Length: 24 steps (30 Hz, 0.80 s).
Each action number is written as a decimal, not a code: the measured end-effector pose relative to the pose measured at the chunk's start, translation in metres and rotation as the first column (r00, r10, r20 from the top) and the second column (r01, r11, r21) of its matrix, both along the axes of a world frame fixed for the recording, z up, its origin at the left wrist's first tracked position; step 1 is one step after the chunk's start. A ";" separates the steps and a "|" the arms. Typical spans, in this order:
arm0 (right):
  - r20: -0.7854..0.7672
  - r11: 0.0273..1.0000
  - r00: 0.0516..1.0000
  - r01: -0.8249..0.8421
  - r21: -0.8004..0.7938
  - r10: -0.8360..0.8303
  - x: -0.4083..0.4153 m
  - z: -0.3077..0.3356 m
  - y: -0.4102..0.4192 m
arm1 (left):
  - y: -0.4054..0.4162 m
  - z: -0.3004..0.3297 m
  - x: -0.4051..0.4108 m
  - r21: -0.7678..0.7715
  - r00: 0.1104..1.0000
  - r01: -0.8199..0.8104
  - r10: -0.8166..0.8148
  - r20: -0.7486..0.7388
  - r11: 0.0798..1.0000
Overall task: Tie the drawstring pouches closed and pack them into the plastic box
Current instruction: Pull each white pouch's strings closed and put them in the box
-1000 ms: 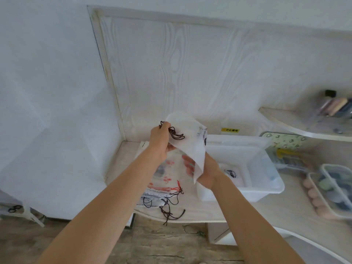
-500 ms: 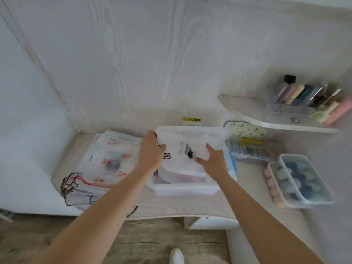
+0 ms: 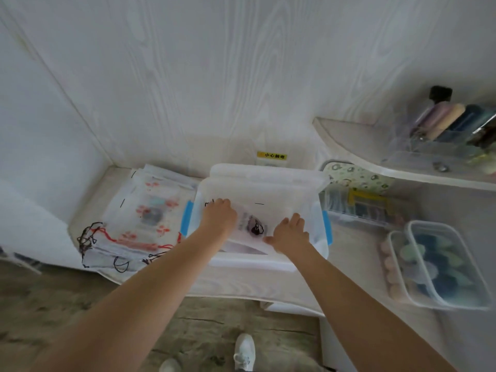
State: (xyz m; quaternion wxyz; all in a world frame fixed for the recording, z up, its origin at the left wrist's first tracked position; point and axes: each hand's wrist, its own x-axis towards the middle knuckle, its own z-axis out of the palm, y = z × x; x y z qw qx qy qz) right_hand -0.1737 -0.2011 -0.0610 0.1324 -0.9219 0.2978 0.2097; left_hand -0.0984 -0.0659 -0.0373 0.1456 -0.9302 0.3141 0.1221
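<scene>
Hands both inside translucent white plastic box with blue side latches, set on pale wood-grain counter against white panelled wall. Left hand laid knuckles-up on left end of white translucent drawstring pouch with dark printed motif, fingers bent down at far edge beside dark cord; whether curled round cord or merely pressing, cannot tell. Right hand spread flat, fingers straight, pressing right end of same pouch, gripping nothing. Pouch lying flat in box, more pale material beneath it, layers hard to separate through blur. Clear lid leaning behind box against wall. Left of box, touching its side: stack of white translucent pouches with red flower prints, red and black drawstrings trailing over counter's front edge; count of pouches unclear. Right of box: clear lidded case with yellow and blue contents, contents too blurred to name. Further right, two clear rectangular tubs holding round blue, green and pink pieces, the nearer tub partly behind the other. Curved white shelf above, bearing clear organiser with pastel tubes, cut off at right frame edge. Small yellow label with dark characters on wall behind box. White shoes on wood-look floor below, one cut off at bottom edge.
</scene>
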 end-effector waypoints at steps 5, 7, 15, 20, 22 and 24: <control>-0.102 0.995 0.993 0.061 0.084 -0.052 0.004 -0.012 -0.003 | -0.007 -0.014 -0.002 0.126 0.965 -0.074 0.103 -0.243 0.989; -0.101 0.992 0.993 0.070 0.103 -0.059 0.008 -0.010 -0.003 | -0.009 -0.013 -0.003 0.092 0.943 -0.121 0.143 -0.301 0.988; 0.307 0.980 0.949 -0.128 0.151 0.077 0.018 0.048 0.034 | 0.027 0.030 0.015 -0.565 0.904 -0.324 0.072 -0.421 0.759; 0.606 0.932 0.792 -0.273 0.240 0.076 0.042 0.075 0.103 | 0.101 0.049 0.042 -0.776 0.941 -0.338 0.194 -0.277 0.533; 0.669 0.911 0.737 -0.336 0.241 0.094 0.053 0.076 0.138 | 0.134 0.045 0.053 -0.781 0.923 -0.376 0.273 -0.271 0.498; 0.686 0.891 0.710 -0.403 0.210 0.160 0.063 0.069 0.172 | 0.166 0.034 0.061 -0.764 0.918 -0.386 0.297 -0.263 0.517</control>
